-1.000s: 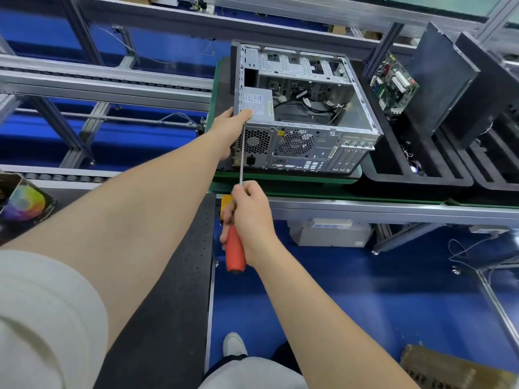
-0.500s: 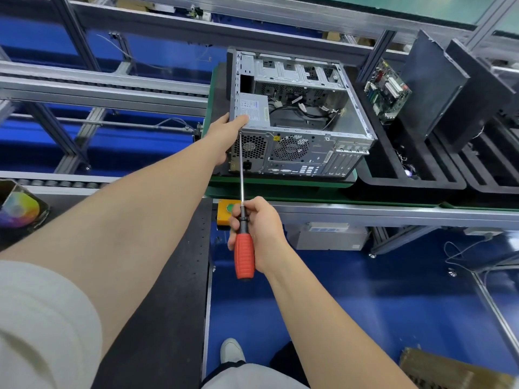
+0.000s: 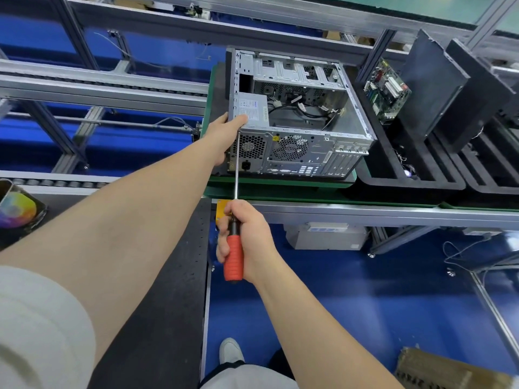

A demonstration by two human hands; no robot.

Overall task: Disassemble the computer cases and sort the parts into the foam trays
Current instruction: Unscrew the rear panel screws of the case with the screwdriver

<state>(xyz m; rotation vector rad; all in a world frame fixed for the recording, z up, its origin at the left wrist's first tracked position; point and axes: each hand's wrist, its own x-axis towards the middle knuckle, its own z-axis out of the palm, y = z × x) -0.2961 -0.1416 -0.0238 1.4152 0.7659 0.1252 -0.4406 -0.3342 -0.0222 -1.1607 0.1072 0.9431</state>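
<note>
Nearest the camera, a person's right hand (image 3: 244,240) has its fingers clenched round the red handle of a long screwdriver (image 3: 233,256). The steel shaft runs from the fist straight toward 12 o'clock and meets the rear panel of the open computer case (image 3: 297,153) at its top left corner. Any screw at the tip is too small to make out. Just above the tip, the left hand (image 3: 224,134) grasps that same corner, thumb laid along the top edge beside the grey power supply (image 3: 252,108), the other fingers out of sight round the case's left wall. The case lies on its side on a green pallet (image 3: 280,184), rear panel facing the person, long axis running away toward 12 o'clock, in line with the shaft. At 3 o'clock from the case, just beside it, stands a black foam tray (image 3: 407,185) with a circuit board (image 3: 387,91) leaning upright in it.
</note>
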